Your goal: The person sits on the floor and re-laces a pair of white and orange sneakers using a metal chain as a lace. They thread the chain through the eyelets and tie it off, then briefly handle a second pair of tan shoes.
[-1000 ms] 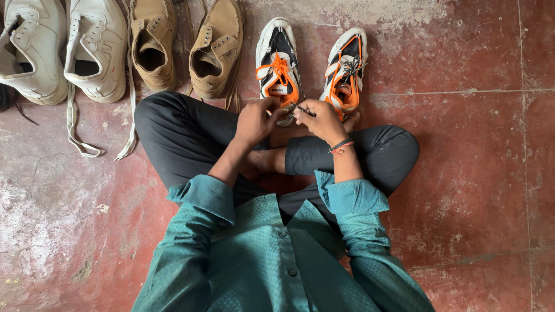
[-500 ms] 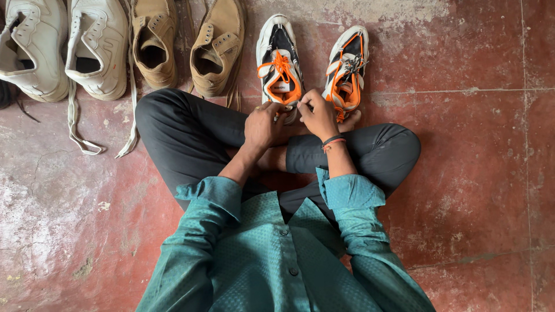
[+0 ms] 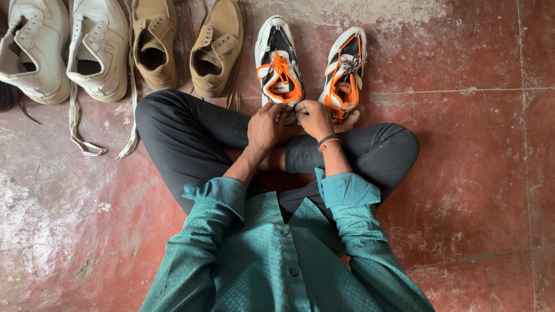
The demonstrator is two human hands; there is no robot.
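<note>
Both hands meet in a pinching grip at the heel end of the near black, white and orange sneaker (image 3: 279, 60): the left hand (image 3: 266, 128) curls beside the right hand (image 3: 315, 118), which seems to clench a thin dark lace end, though it is too small to be sure. This shoe lies straight ahead, its long axis pointing away across the red floor (image 3: 462, 173). Its mate (image 3: 344, 72) stands just right; tan shoes (image 3: 185, 49) and white shoes (image 3: 63, 49) sit toward the far left corner.

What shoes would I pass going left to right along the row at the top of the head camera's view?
Two white sneakers → two tan shoes → two orange-laced sneakers, where left hand and right hand meet.
</note>
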